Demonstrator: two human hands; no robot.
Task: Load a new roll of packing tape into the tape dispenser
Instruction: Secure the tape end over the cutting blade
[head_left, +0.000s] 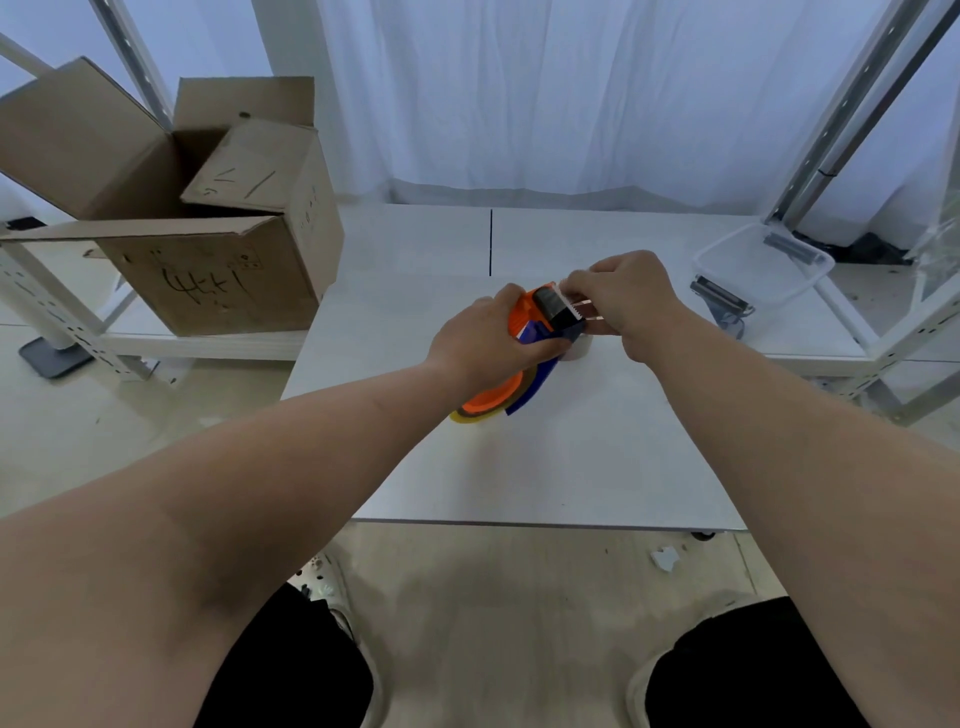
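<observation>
Left hand (485, 338) clamped round the orange-and-blue tape dispenser (540, 325), held just above the white table (519, 467), with the yellowish tape roll (475, 415) seated at its lower end. Right hand (631, 296) pinches the tape's free end (587, 310) at the toothed blade (574, 312). Risks: fingertips catching the teeth; tape folding onto itself if tension slackens.

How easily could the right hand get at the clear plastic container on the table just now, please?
Probably easily: the clear plastic container sits just beyond the right hand with bare table between. The hand must first release the tape end at the dispenser.
</observation>
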